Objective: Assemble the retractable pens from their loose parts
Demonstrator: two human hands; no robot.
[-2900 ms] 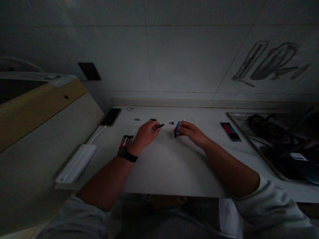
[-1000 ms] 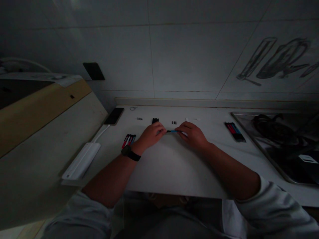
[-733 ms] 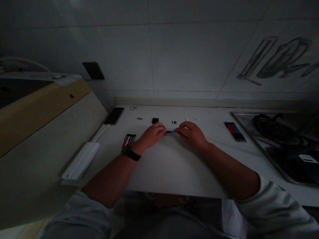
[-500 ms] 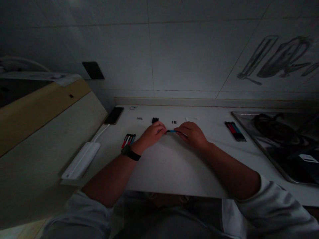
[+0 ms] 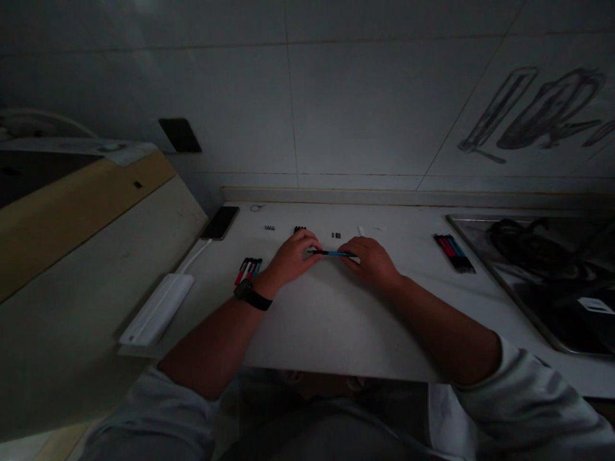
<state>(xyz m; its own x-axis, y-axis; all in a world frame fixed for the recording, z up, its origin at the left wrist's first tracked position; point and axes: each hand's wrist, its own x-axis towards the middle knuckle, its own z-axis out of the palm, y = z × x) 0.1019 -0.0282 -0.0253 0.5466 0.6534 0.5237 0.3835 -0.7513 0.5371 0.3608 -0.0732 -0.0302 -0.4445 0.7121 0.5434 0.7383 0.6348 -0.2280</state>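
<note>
A blue pen lies level between my two hands, just above the white counter. My left hand, with a black watch on its wrist, pinches the pen's left end. My right hand pinches the right end, fingers curled over it. Behind the hands lie small black pen parts and another dark cluster, partly hidden by my left hand.
A bundle of red and blue pens lies left of my left wrist. Another bundle of pens lies to the right, beside a sink holding dark cables. A phone and a white power bank sit at the left.
2.9 s ago my hands were apart, the left with a black piece and the right with the blue barrel. They have come together, and now the pen shows longer between them.
</note>
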